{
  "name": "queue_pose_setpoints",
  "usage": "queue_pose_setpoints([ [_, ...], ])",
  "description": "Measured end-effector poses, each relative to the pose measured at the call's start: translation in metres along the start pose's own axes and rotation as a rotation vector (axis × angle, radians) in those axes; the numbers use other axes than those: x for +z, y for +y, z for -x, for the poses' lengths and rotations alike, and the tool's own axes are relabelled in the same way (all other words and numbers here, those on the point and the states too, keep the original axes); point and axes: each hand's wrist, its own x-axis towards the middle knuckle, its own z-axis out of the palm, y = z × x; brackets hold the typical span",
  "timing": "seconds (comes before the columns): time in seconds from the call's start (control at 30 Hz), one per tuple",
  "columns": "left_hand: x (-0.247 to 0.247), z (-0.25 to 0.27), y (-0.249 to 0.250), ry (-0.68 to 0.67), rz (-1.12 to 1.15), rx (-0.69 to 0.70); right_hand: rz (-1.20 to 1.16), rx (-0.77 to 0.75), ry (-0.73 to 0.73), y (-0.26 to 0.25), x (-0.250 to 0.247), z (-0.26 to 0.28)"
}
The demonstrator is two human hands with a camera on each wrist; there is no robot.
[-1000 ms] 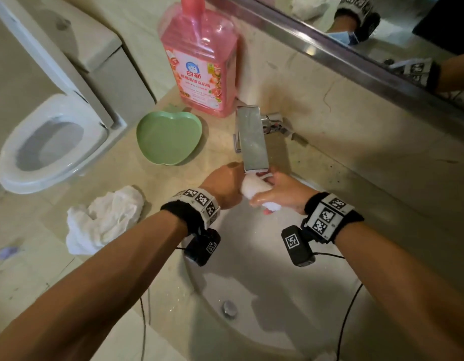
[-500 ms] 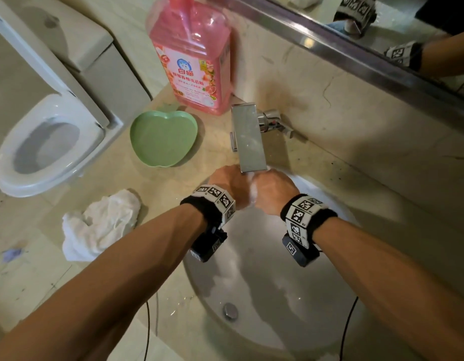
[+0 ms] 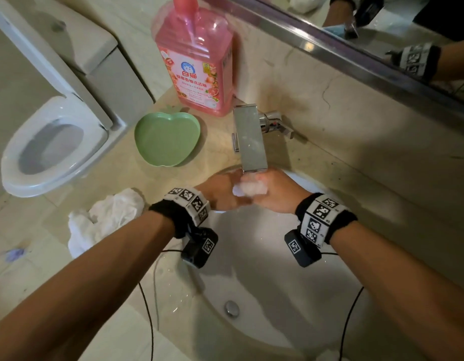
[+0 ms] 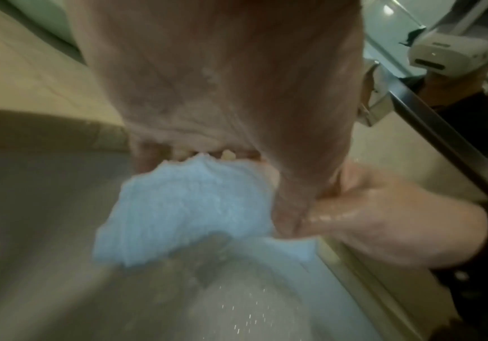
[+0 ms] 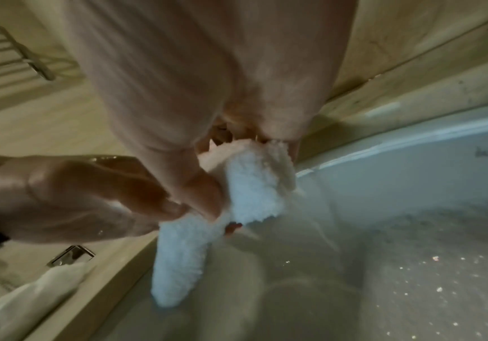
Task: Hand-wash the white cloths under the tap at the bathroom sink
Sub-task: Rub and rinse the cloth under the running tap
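I have the wet white cloth (image 3: 250, 188) bunched between both hands just under the spout of the tap (image 3: 250, 138), at the centre of the head view, so the water would fall straight onto it and drain into the sink (image 3: 272, 277) below. My left hand (image 3: 223, 190) has its fingers curled round one end, and my right hand (image 3: 274, 191) is clenched on the other with the thumb pressed in; in the right wrist view a tail of cloth hangs down toward the basin. Gripping both ends lets me rub the fabric against itself. The second white cloth (image 3: 106, 217) lies crumpled on the counter at the left of the frame, beside the green dish (image 3: 167, 138), within reach for its turn, I judge. The pink detergent bottle (image 3: 197, 61) stands at the top, behind the tap.

Half a second ago my knuckles nearly hid the cloth; now more of it shows between my hands, and a second ago my right hand cupped it more from above
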Motion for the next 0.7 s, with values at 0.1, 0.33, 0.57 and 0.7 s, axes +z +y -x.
queue_pose_setpoints([
  [0.1, 0.009, 0.011, -0.004, 0.185, -0.007, 0.114, 0.053, 0.057, 0.123, 0.0, 0.009, -0.004],
  [0.33, 0.022, 0.021, -0.005, 0.507, 0.031, 0.068, -0.015, 0.281, 0.3, -0.005, 0.016, 0.0],
  [0.57, 0.018, 0.015, 0.011, 0.302, 0.176, -0.009, -0.04, 0.263, 0.362, -0.003, 0.014, 0.02],
  [0.7, 0.008, 0.012, 0.015, 0.138, 0.284, 0.03, -0.25, 0.321, 0.356, 0.007, 0.001, 0.029],
])
